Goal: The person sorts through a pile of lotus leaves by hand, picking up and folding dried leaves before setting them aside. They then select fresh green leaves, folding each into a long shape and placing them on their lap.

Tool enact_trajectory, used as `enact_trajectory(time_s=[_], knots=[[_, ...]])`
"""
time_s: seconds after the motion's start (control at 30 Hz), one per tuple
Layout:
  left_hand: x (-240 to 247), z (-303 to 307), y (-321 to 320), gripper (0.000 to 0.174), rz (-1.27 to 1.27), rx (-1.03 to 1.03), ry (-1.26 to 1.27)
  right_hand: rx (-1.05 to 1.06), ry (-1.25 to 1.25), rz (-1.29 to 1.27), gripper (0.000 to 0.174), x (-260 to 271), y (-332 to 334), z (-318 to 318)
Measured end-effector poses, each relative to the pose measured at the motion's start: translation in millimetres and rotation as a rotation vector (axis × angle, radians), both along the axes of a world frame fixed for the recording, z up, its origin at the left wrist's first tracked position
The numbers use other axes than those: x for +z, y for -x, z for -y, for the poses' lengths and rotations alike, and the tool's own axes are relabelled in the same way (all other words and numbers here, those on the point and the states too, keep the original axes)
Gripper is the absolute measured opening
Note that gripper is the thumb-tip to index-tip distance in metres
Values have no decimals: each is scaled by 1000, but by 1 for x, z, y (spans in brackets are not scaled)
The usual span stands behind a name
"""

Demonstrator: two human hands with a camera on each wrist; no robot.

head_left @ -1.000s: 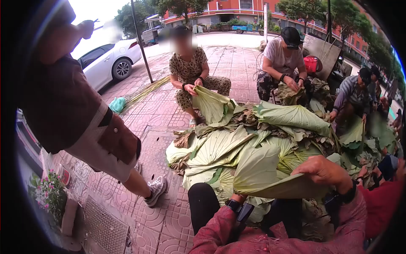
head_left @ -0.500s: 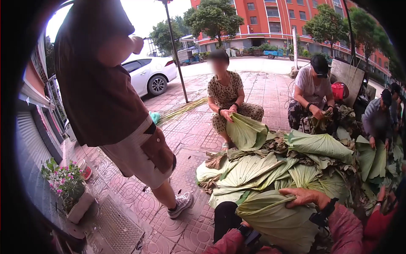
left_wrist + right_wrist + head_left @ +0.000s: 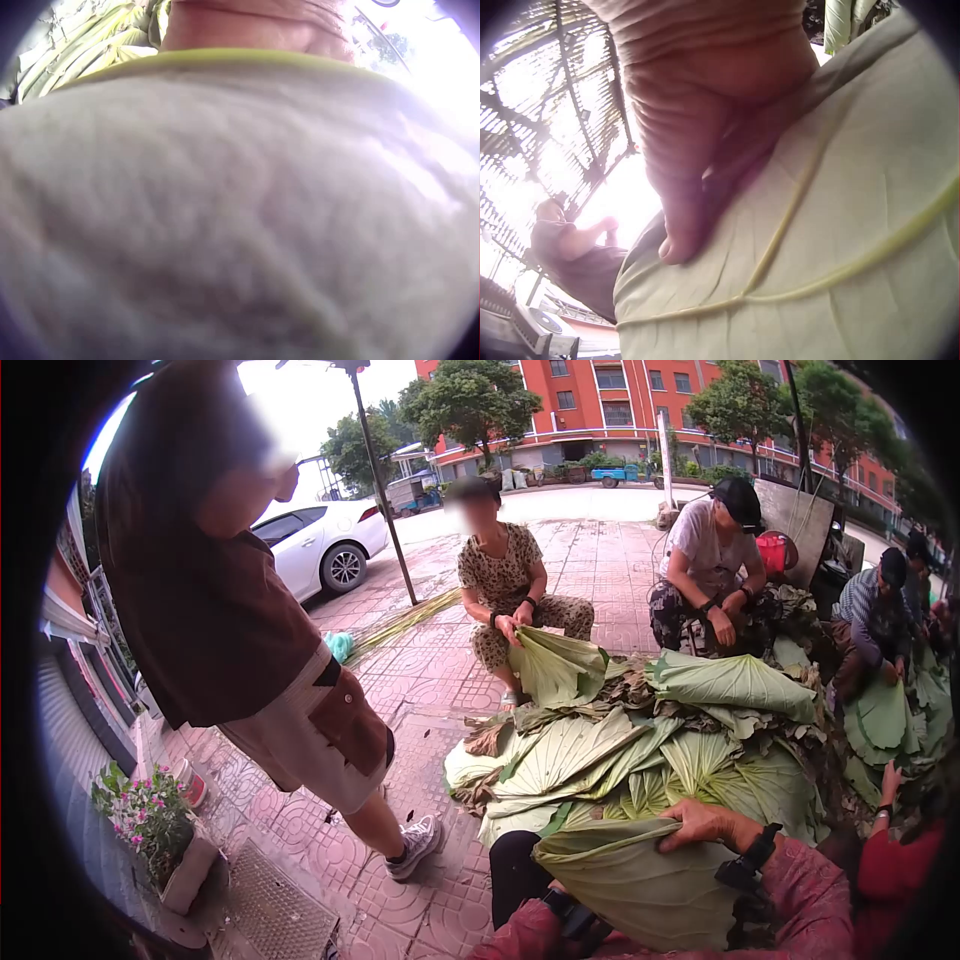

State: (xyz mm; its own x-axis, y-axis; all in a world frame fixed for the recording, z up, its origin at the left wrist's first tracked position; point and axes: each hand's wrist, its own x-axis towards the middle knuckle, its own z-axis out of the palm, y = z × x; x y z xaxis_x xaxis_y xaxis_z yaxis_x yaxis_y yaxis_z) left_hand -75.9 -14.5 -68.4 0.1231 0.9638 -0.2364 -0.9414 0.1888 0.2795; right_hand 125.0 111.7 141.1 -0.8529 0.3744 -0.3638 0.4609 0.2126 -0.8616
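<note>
A large, pale green lotus leaf (image 3: pixel 640 885), folded over, stands above the lap in the head view. My right hand (image 3: pixel 708 825) grips its upper edge. In the right wrist view the thumb of that right hand (image 3: pixel 682 150) presses the leaf (image 3: pixel 840 247), whose thick veins show. My left hand (image 3: pixel 255 30) is mostly behind the leaf; only its base shows at the top of the left wrist view, and I cannot tell how its fingers lie. The blurred leaf surface (image 3: pixel 240 202) fills most of that view. Just beyond lies a heap of lotus leaves (image 3: pixel 570 760).
Across the heap a seated person (image 3: pixel 510 575) holds a leaf. Another person (image 3: pixel 715 560) sits farther right, with more people along the right side. Someone stands at the left (image 3: pixel 220 610) beside a flower planter (image 3: pixel 165 850). A white car (image 3: pixel 320 540) is parked behind.
The head view has turned left and up. My right hand has lowered the leaf's edge toward the lap, and the leaf now faces the camera more broadly.
</note>
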Motion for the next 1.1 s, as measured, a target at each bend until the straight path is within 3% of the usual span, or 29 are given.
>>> enact_trajectory(time_s=[0.1,0.2,0.27,0.3,0.33,0.37,0.43,0.47,0.53,0.6,0.8,0.93,1.03,1.1], knots=[[15,-7,-3,53,-33,-17,-26,-107,-91,-50,40,5,-10,4],[41,-13,-11,54,-46,-49,-61,-460,133,-212,34,9,-21,11],[65,-10,-19,55,-27,-100,-196,-605,214,-359,33,-3,-32,4],[74,-7,-23,58,22,-143,-377,-660,244,-392,33,-10,-34,3],[102,0,-35,64,-346,-121,-301,-716,275,-426,33,-18,-36,3],[86,-3,-37,65,-400,-129,-280,-772,306,-462,33,-26,-36,4],[40,-10,-42,65,-508,-143,-236,-799,405,-502,36,-48,-36,10],[56,-7,-48,57,-458,-95,-214,-806,455,-516,37,-58,-33,14],[61,-2,-48,57,-428,-76,-131,-766,542,-521,42,-82,-35,14],[59,-1,-45,49,-347,-60,-42,-703,609,-518,44,-73,-39,22],[65,-7,-43,42,-451,61,-34,-662,502,-544,58,-77,-31,52],[67,-12,-50,36,-477,111,-38,-693,626,-590,58,-122,-29,59],[70,-15,-57,28,-569,246,23,-633,799,-492,58,-131,-31,65],[65,-19,-58,23,-718,294,42,-690,768,-492,50,-127,-28,77]])
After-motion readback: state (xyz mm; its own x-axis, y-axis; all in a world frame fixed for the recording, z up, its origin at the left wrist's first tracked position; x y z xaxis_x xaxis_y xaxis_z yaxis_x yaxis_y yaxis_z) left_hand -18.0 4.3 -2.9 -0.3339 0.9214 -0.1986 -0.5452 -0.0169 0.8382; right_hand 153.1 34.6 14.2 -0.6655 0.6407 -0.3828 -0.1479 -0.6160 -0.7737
